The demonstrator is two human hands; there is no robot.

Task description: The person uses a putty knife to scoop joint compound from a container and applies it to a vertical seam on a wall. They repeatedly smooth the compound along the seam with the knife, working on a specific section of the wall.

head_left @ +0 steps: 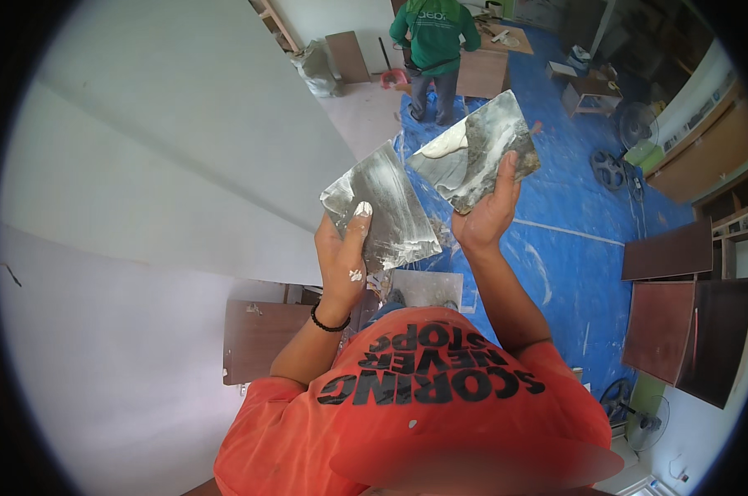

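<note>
My left hand (341,255) grips a flat rectangular putty plate (388,208), thumb pressed on its upper face. This plate is grey, streaked with white putty, and tilted. White putty coats the thumb and spots the back of the hand. In my right hand (488,213) is a second putty plate (496,140), dark grey with white smears, held by its near edge with the thumb on top. A thick lump of white putty (445,142) sits on its left part. The two plates are close together at chest height; the fingers beneath them are hidden.
A large pale wall panel (184,140) rises along the left. Blue sheeting (556,215) covers the floor at right. A person in a green shirt (434,37) stands ahead at a wooden table (485,73). Brown boards (667,248) and fans (638,124) stand at right.
</note>
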